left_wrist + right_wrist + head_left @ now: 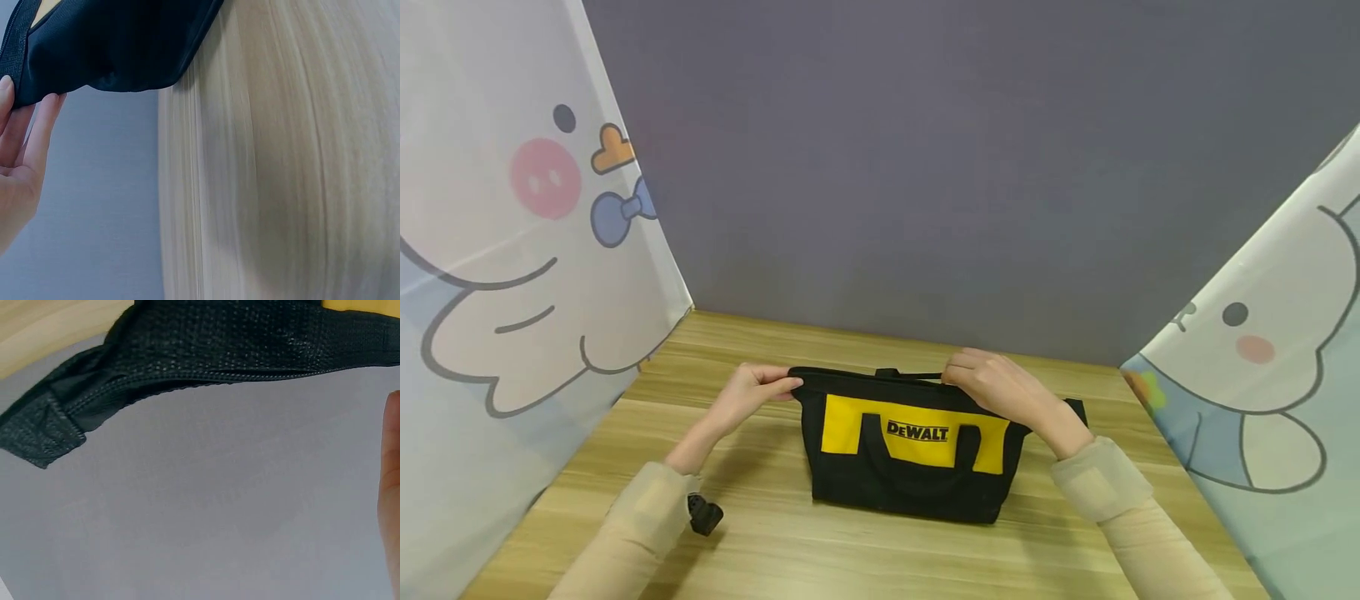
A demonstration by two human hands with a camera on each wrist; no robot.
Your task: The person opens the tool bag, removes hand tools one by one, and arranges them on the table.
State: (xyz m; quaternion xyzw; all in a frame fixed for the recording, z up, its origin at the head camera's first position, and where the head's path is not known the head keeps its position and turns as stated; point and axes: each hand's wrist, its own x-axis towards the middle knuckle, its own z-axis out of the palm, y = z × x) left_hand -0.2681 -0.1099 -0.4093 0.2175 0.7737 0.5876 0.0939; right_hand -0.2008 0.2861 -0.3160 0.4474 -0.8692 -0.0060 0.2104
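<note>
Wood-grained table [760, 554] meets a plain grey wall [895, 167]. The left hand [748, 396] pinches a top corner of the woven bag [917, 451], upright mid-table; the right hand [996, 385] bends over its toothed zip [187, 374], fingertips hidden, grip impossible to tell. A cuff [658, 500] partly covers some black object [706, 517].

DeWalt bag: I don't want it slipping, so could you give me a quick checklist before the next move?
1. Bag upright on table: ok.
2. Left hand pinching bag's top corner: ok.
3. Right hand gripping at top edge: cannot tell, fingertips hidden.
4. Zipper closed near end tab: not ok, a gap shows.
5. Front handle hanging below zipper: ok.
6. Black object apart from bag: ok.
</note>
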